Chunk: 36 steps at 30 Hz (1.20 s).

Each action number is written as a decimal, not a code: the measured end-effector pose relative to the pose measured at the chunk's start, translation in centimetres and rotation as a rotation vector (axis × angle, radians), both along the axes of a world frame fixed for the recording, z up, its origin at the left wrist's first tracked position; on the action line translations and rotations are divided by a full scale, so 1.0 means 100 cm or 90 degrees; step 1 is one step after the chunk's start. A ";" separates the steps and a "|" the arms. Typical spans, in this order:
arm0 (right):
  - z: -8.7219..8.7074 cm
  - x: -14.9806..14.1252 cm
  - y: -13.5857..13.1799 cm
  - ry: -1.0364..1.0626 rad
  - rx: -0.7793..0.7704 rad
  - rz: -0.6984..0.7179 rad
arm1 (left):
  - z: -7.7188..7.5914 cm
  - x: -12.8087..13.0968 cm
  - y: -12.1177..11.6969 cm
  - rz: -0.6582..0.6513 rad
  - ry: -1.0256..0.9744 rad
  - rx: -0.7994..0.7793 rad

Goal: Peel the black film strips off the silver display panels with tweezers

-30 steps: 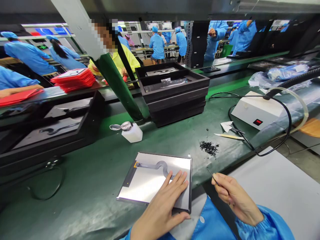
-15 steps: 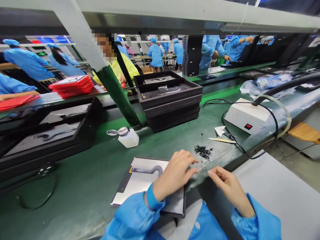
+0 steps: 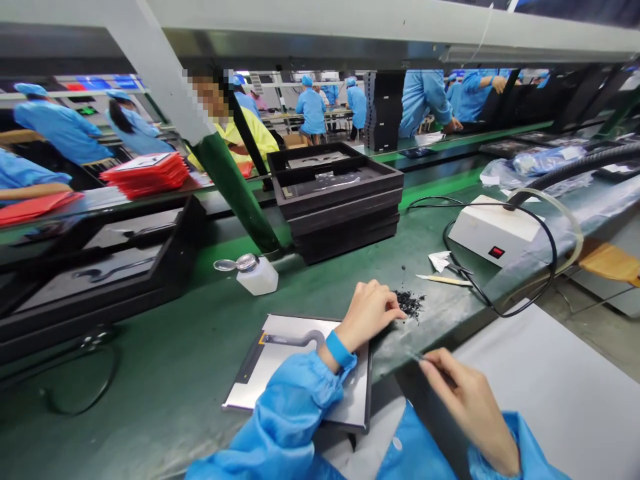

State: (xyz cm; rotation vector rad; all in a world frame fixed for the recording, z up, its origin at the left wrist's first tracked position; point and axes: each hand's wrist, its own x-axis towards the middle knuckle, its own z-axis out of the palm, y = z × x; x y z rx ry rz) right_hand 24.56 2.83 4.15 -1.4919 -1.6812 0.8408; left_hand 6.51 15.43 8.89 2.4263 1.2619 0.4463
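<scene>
My left hand (image 3: pixel 371 308) reaches over the right part of a flat display panel (image 3: pixel 295 363), its fingertips pinched at the edge of a small pile of black scraps (image 3: pixel 411 305). Whatever lies between those fingertips is too small to make out. Near the bench's front edge, my right hand (image 3: pixel 463 387) is closed around a thin metal tool, apparently tweezers (image 3: pixel 417 357), whose tip points left. The panel has a pale grey back and a curved grey flex cable (image 3: pixel 295 340). My left forearm covers part of it.
A white pump bottle (image 3: pixel 257 275) with its lid flipped up stands behind the panel. Stacked black trays (image 3: pixel 345 213) rise beyond. At right are a yellow-handled blade (image 3: pixel 444 280), a white box with a red switch (image 3: pixel 495 230) and looping cables. Co-workers sit across the line.
My left hand has moved right and up to the black scraps, its fingers closing. My right hand, with the thin tool, has drawn slightly down and back from the left hand.
</scene>
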 end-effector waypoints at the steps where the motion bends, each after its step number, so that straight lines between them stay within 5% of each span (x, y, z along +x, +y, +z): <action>1: -0.003 -0.005 -0.006 -0.014 -0.009 0.059 | -0.001 0.002 0.001 0.001 0.003 0.007; 5: -0.011 -0.024 -0.024 -0.100 0.048 0.194 | -0.004 0.002 0.001 0.000 -0.001 0.041; 11: -0.012 -0.031 -0.024 -0.120 0.155 0.210 | -0.008 -0.005 -0.004 0.017 -0.024 0.074; 21: -0.015 -0.033 -0.021 -0.149 0.160 0.234 | 0.002 -0.009 -0.018 0.006 -0.002 0.093; 31: -0.016 -0.030 -0.017 -0.165 0.143 0.266 | 0.017 -0.047 -0.068 -0.046 -0.013 0.087; 36: -0.017 -0.030 -0.017 -0.126 0.180 0.245 | 0.008 -0.070 -0.098 -0.032 -0.078 0.039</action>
